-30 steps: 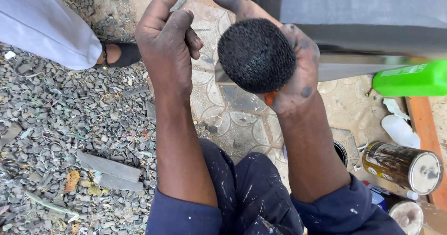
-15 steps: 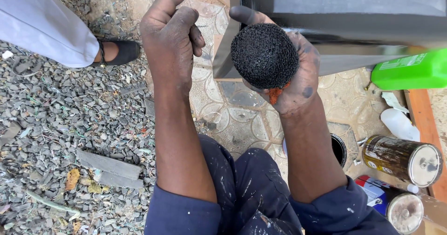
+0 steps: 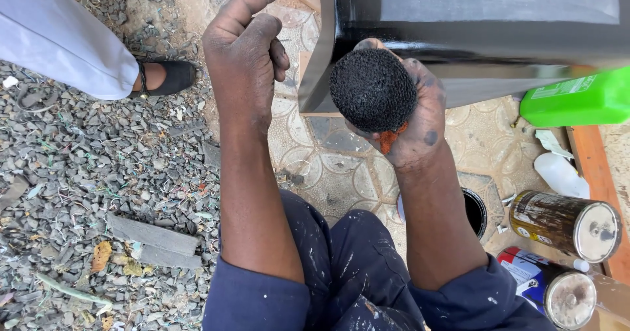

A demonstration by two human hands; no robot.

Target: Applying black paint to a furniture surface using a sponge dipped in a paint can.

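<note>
Right now the right hand (image 3: 410, 118) has its fingers (image 3: 371, 44) curled around a round black sponge (image 3: 373, 89), pressed against the lower edge of a black box (image 3: 472, 22) just beyond the fingertips. Beside it, the left hand (image 3: 244, 55) hangs loosely fisted, holding nothing, thumb raised. Two tins (image 3: 564, 223) lie well to the right.

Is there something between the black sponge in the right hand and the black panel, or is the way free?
Nothing visible stands between them. The right hand grips the black sponge right at the glossy lower edge of the black panel; whether it touches cannot be told. The left hand is curled beside the panel's corner, off the sponge.
</note>
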